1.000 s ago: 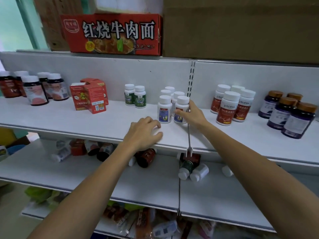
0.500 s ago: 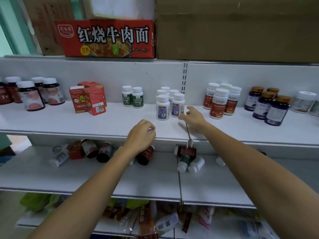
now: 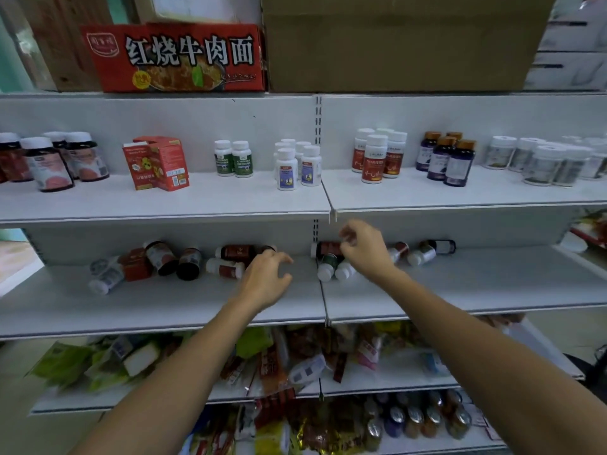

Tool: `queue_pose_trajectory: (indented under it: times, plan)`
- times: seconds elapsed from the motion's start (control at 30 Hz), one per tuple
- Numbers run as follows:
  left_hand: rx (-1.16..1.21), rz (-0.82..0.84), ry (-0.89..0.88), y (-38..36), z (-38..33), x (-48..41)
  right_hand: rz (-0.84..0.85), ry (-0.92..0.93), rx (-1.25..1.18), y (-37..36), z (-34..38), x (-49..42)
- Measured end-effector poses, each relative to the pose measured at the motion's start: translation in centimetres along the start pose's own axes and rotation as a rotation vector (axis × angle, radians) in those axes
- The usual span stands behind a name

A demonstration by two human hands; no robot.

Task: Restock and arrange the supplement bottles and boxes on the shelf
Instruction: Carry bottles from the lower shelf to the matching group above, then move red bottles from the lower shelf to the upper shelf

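Bottles (image 3: 236, 252) toppled on lower shelf (image 3: 157, 307); left hand (image 3: 266, 284) spread, empty; right hand (image 3: 364, 252) curled beside them, grip unclear.

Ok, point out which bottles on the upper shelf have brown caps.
The dark purple bottles, second group from the right; every other group has white caps.

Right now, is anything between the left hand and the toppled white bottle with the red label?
Nothing visible. The left hand hovers right beside the white bottle lying on the shelf; a dark bottle lies behind it, not between.
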State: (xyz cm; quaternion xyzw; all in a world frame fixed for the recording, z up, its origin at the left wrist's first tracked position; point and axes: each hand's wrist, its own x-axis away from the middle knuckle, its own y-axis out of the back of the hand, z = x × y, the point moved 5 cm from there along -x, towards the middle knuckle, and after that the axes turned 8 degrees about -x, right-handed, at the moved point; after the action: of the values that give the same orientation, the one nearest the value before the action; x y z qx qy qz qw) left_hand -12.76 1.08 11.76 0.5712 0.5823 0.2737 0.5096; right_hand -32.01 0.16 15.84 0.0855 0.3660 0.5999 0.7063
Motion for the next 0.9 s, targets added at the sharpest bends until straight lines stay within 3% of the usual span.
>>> queue_pose_trajectory:
  times: [0.23,0.43,0.7,0.9]
  plan:
    - [0.082,0.138,-0.024,-4.2,-0.8,1.7,0.080,-0.233,0.024,0.0,-5.8,3.1]
    - [0.093,0.189,0.032,-7.3,0.5,1.6,0.131,-0.321,0.046,-0.8,-9.4,3.2]
    - [0.116,0.214,0.221,-10.5,5.6,-1.7,0.235,-0.361,0.065,-5.4,-13.9,-2.3]
    - [-0.013,0.136,0.277,-11.4,9.1,-9.3,0.252,-0.233,0.149,-8.4,-16.8,-9.4]
